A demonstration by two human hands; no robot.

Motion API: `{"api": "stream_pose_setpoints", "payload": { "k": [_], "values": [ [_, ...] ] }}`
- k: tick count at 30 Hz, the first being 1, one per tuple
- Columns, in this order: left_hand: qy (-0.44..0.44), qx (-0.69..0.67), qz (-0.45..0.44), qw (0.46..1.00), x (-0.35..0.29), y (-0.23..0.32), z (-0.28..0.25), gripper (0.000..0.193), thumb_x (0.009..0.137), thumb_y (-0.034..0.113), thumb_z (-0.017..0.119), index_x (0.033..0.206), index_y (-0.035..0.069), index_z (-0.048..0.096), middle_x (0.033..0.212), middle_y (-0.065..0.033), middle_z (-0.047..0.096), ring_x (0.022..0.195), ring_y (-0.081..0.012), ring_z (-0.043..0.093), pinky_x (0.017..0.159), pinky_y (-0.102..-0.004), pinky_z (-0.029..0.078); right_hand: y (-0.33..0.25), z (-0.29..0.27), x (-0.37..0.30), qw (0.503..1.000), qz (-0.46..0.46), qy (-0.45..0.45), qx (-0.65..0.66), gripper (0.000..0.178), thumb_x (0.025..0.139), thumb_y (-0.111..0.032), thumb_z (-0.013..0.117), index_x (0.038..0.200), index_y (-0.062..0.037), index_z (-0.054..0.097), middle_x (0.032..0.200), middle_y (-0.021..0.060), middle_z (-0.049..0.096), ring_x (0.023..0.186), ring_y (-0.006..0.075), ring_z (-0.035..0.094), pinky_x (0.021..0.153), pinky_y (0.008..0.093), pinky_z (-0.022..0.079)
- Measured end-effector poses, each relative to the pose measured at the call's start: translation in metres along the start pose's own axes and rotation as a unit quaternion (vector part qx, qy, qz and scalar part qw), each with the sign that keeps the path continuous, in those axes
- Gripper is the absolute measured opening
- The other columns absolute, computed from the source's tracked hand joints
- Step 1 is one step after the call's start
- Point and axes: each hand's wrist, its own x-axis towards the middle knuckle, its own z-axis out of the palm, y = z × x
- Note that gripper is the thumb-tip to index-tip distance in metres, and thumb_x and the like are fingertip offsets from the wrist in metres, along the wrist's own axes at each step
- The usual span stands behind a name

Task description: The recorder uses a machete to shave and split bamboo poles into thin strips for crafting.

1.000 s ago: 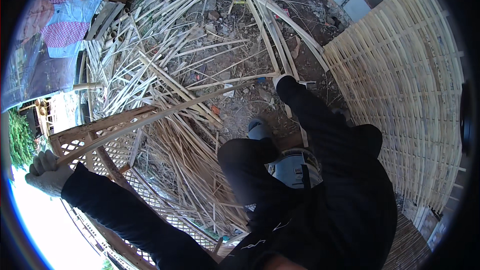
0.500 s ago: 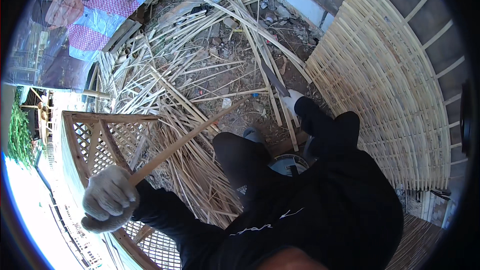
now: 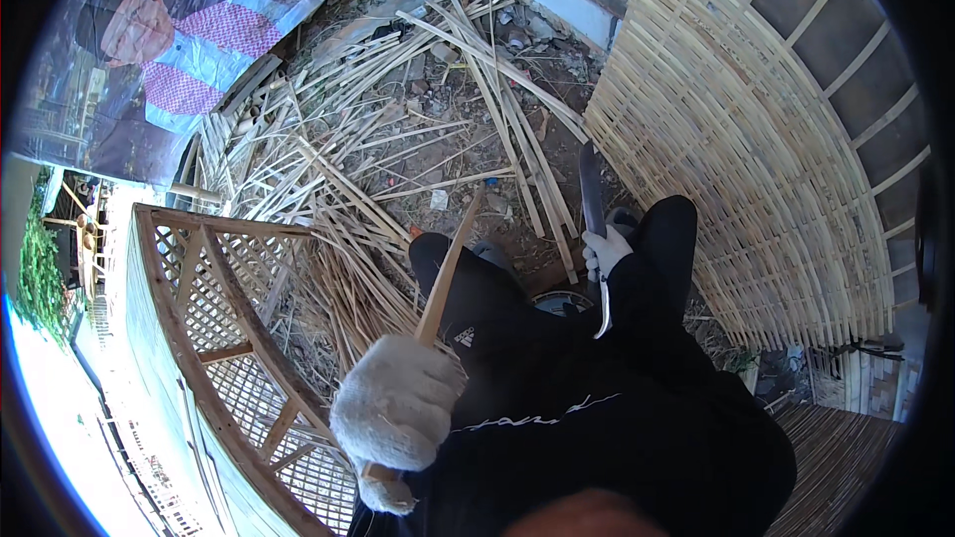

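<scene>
My left hand [image 3: 398, 403], in a pale knit glove, is closed round a bamboo strip [image 3: 445, 283] close in front of my chest. The strip points up and away, and a short end shows below the fist. Near my right knee, my right hand [image 3: 605, 251], also gloved, grips a machete [image 3: 591, 184]. Its dark blade points away from me, and a pale curved end sticks out below the hand. Blade and strip are apart. Between my legs a round object [image 3: 559, 300] is partly hidden.
Many loose bamboo strips [image 3: 348, 174] litter the ground ahead. A woven bamboo panel [image 3: 741, 149] stands on the right, and a wooden lattice panel [image 3: 224, 313] on the left. A printed banner [image 3: 90, 114] hangs at the upper left.
My left hand has moved right and closer to my body, with the strip now steeper. My right hand has drawn back toward me, and the machete has turned more upright in view.
</scene>
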Motion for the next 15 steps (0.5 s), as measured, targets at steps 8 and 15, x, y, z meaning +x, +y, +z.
{"api": "stream_pose_setpoints", "payload": {
  "k": [8, 15],
  "values": [
    [0.344, 0.027, -0.062, 0.937, -0.014, 0.000, 0.012, 0.056, 0.098, 0.058, 0.059, 0.079, 0.006, 0.059, 0.076, -0.0094, 0.057, 0.075, -0.0251, 0.059, 0.067, -0.0386, 0.050, -0.060, 0.046, -0.066, 0.985, -0.099, -0.112, -0.090, 0.017, 0.106, -0.023, 0.056, 0.119, -0.0141, 0.052, 0.074, -0.0022, 0.049, 0.052, 0.0064, 0.047, 0.047, 0.0272, 0.042],
    [0.372, 0.125, -0.035, 0.919, -0.014, -0.032, -0.003, 0.041, 0.094, 0.034, 0.067, 0.119, 0.006, 0.051, 0.110, -0.0130, 0.054, 0.092, -0.0210, 0.052, 0.082, -0.0366, 0.046, -0.121, 0.061, -0.138, 0.951, -0.206, -0.200, -0.112, 0.015, 0.107, -0.016, 0.050, 0.121, -0.0096, 0.049, 0.076, -0.0025, 0.048, 0.056, 0.0046, 0.045, 0.049, 0.0237, 0.041]
  ]
}}
